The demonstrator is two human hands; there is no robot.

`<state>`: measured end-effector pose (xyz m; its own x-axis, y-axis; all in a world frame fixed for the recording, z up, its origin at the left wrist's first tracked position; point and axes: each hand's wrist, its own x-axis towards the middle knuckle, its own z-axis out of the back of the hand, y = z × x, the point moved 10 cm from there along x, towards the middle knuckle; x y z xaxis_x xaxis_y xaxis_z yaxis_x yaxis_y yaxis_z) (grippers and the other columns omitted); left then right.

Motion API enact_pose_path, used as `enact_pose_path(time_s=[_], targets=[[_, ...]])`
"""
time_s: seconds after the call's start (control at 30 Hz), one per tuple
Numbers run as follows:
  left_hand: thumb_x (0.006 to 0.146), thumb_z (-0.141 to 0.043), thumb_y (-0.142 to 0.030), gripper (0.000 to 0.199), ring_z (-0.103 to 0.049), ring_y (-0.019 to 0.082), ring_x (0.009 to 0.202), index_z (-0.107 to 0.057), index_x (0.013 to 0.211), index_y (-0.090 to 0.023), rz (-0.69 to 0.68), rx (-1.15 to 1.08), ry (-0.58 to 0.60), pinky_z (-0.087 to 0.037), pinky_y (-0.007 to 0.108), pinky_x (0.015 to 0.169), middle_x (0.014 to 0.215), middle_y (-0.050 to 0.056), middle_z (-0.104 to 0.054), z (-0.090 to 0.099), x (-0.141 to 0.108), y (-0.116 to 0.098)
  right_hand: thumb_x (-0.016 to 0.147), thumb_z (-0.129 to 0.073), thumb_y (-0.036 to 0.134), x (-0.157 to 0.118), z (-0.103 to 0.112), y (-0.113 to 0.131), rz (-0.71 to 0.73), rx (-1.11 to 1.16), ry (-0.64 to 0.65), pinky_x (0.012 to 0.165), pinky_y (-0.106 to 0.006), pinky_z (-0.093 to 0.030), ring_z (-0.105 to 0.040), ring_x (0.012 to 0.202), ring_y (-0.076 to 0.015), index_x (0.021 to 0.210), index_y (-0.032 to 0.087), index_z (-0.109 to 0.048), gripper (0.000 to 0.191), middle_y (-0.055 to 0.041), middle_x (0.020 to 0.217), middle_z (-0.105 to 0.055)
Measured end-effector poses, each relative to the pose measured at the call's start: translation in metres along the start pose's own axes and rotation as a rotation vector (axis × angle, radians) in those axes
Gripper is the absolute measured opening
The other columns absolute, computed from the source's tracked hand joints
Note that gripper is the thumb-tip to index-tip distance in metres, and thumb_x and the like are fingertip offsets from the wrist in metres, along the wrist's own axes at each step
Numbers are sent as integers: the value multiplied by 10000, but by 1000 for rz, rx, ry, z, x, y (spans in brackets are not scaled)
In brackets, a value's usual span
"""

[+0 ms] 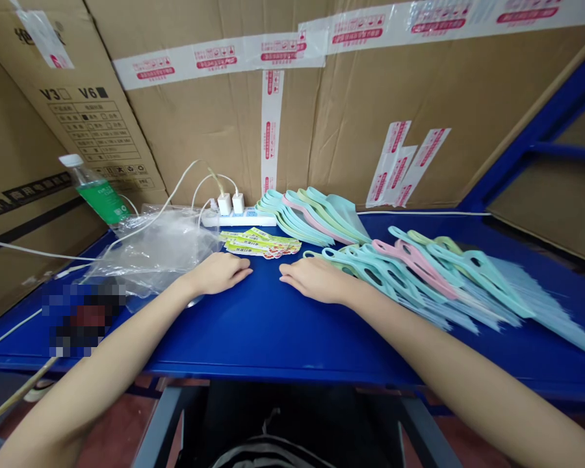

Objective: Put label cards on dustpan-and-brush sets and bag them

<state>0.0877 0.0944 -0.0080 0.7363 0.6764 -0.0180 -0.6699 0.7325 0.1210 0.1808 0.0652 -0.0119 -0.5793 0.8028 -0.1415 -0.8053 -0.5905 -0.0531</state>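
Note:
My left hand (220, 273) rests on the blue table, its fingers curled in and the thumb pressed alongside. Beside it on the left is crumpled clear plastic wrapping (151, 244). Just beyond both hands lies a fanned stack of yellow-green printed cards (260, 243). My right hand (316, 279) also lies closed on the table, with nothing visible in it. Next to it spreads a pile of mint, green and pink plastic handles (409, 263) with oval holes and pale blue, bristle-like ends. Behind, more curved mint, green and pink plastic pieces (312, 218) are stacked.
A white power strip (244, 218) with two plugged chargers and loose cables stands at the back. On the left are a green-labelled bottle (100, 195) and a blurred-out dark object (85, 318). Taped cardboard (214, 123) walls the back of the blue table (273, 338).

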Motion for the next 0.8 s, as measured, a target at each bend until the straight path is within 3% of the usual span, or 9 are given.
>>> enact_pose_path(time_s=[0.13, 0.3, 0.4, 0.5, 0.57, 0.67, 0.73, 0.8], targets=[[972, -368, -283, 344, -567, 159, 565, -536, 686, -191, -7, -41, -125, -356, 258, 542, 619, 20, -606, 16, 4, 0, 1039, -326, 262, -1, 1, -1, -13, 2, 7, 594, -304, -279, -681, 829, -231, 1067, 160, -591, 285, -106, 927, -732], [954, -385, -236, 241, -587, 145, 624, -602, 870, -174, -96, -101, -352, -392, 254, 579, 753, 26, -665, 61, 30, -24, 1036, -324, 231, -4, 3, 0, -7, 3, 2, 617, -304, -304, -690, 897, -246, 1111, 161, -578, 274, -121, 989, -737], [949, -378, -193, 244, -623, 169, 718, -620, 979, -174, -207, 25, -322, -409, 276, 612, 898, 53, -690, 76, 67, -57, 1038, -311, 236, -5, 3, -1, -8, 5, -10, 643, -310, -335, -693, 921, -264, 1123, 159, -579, 292, -133, 1008, -737], [964, -347, -161, 309, -644, 205, 838, -596, 1147, -162, -218, 156, -317, -423, 297, 638, 1086, 104, -668, 92, 112, -82, 1036, -323, 263, -6, 4, -1, -2, 10, -21, 674, -314, -369, -694, 937, -272, 1134, 159, -582, 296, -138, 1024, -735], [961, -401, -170, 323, -628, 233, 993, -562, 1240, -151, -282, 202, -291, -443, 304, 718, 1181, 136, -635, 97, 140, -101, 1031, -345, 279, -7, 5, -1, 5, 11, -27, 697, -314, -389, -694, 950, -270, 1143, 162, -582, 287, -137, 1026, -736], [918, -569, -258, 359, -592, 261, 1110, -583, 1259, -146, -395, 275, -113, -440, 309, 839, 1199, 149, -646, 89, 172, -121, 1025, -364, 284, -7, 6, -1, 13, 10, -28, 714, -317, -410, -696, 951, -270, 1147, 161, -584, 280, -135, 1024, -737], [893, -618, -277, 305, -625, 251, 1053, -650, 1173, -158, -396, 287, 39, -443, 294, 812, 1120, 129, -694, 80, 186, -122, 1023, -362, 282, -8, 6, -1, 22, 13, -32, 716, -319, -421, -697, 952, -268, 1150, 162, -584, 283, -128, 1033, -736], [866, -655, -277, 224, -655, 235, 972, -700, 1063, -181, -385, 284, 103, -445, 283, 767, 1028, 99, -729, 77, 195, -121, 1022, -360, 282, -8, 7, -1, 28, 16, -39, 719, -320, -430, -695, 962, -269, 1156, 164, -584, 287, -126, 1051, -734]])
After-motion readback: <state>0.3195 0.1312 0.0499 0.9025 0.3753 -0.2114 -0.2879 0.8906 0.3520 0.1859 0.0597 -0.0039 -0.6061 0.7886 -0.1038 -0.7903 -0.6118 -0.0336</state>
